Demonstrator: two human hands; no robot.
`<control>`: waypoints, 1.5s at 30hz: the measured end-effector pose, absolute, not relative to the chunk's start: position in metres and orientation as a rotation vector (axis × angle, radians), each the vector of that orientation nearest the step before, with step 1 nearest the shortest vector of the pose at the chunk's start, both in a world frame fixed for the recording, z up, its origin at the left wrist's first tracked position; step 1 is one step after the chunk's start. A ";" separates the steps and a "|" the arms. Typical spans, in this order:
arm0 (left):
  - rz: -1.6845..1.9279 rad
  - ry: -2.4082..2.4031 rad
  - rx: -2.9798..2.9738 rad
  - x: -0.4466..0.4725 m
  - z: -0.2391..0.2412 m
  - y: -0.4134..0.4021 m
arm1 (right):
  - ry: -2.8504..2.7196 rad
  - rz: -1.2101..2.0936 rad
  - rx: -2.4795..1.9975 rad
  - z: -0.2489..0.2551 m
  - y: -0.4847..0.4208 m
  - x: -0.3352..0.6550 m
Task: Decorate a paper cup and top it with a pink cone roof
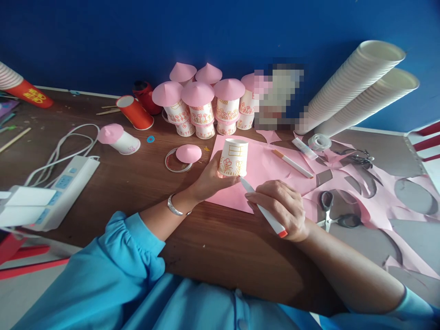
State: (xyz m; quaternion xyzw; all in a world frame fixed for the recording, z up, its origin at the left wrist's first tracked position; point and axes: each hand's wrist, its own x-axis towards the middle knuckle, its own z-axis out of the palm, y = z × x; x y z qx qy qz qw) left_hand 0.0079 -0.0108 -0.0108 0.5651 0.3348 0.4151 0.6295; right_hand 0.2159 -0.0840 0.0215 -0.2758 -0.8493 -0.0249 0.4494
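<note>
Paper cup (pixel 233 158), near-upright, is clasped by your left hand (pixel 210 178), pink paper sheet (pixel 232 198) beneath it; right of the cup, your right hand (pixel 283 208) grips a marker (pixel 271 221) slanting toward its lower edge.

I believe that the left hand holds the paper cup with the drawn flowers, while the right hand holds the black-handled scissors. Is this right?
Not quite: the head view shows the right hand holding a white marker; the black-handled scissors lie apart from it. The left hand does hold the paper cup with the drawn flowers.
</note>
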 end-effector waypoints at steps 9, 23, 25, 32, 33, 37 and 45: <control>0.914 0.722 1.225 0.007 -0.008 -0.009 | -2.067 -0.064 -0.711 0.028 -0.083 0.215; 0.894 0.720 1.205 0.006 -0.003 -0.009 | -2.064 -0.064 -0.739 0.024 -0.083 0.215; 0.896 0.696 1.169 0.007 -0.003 -0.010 | -2.063 -0.068 -0.740 0.025 -0.083 0.215; 0.895 0.569 1.070 0.007 -0.001 -0.011 | -2.067 -0.075 -0.738 0.027 -0.083 0.215; 0.885 0.561 1.060 0.007 0.000 -0.012 | -2.063 -0.075 -0.740 0.027 -0.083 0.215; 0.838 0.537 1.028 0.005 -0.002 -0.011 | -2.049 -0.067 -0.749 0.027 -0.083 0.215; 0.829 0.516 0.983 0.005 -0.004 -0.009 | -2.019 -0.071 -0.750 0.030 -0.083 0.216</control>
